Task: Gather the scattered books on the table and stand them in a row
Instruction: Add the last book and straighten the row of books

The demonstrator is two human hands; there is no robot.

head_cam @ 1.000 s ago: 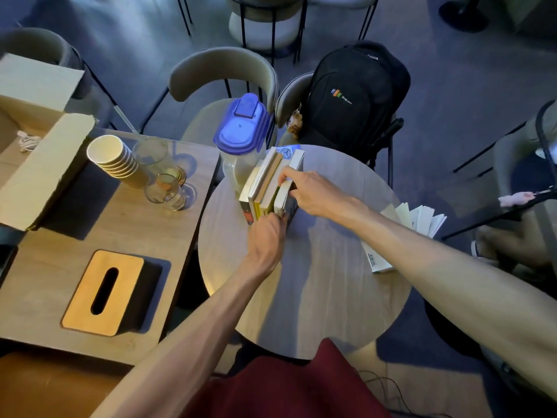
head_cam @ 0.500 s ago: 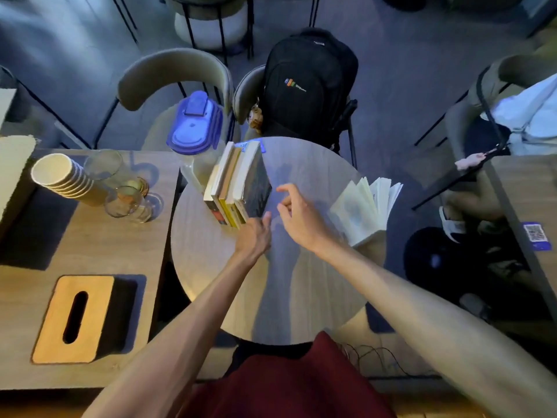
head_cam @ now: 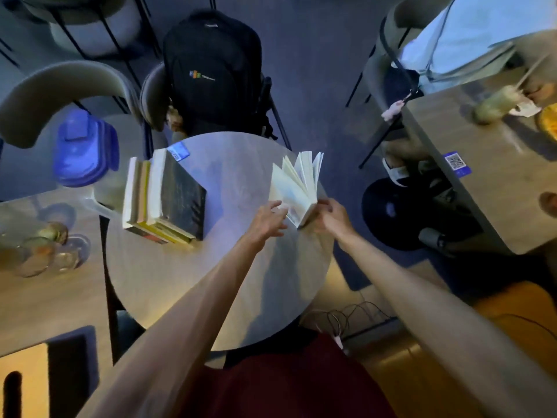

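Observation:
Several books stand in a row [head_cam: 164, 196] on the left side of the round table [head_cam: 187, 285], leaning against a jug, the outermost with a dark cover. At the table's right edge a white book [head_cam: 297, 184] stands with its pages fanned open. My left hand [head_cam: 268, 220] touches its left cover near the bottom. My right hand [head_cam: 334, 218] grips its spine end from the right.
A clear jug with a blue lid [head_cam: 83, 152] stands behind the row. Glasses [head_cam: 45, 248] sit on the wooden table at left. A black backpack [head_cam: 212, 73] rests on a chair beyond. Another person sits at a table [head_cam: 488, 182] on the right.
Both hands left the row of standing books and moved right to the fanned white book. The camera view swung right as well.

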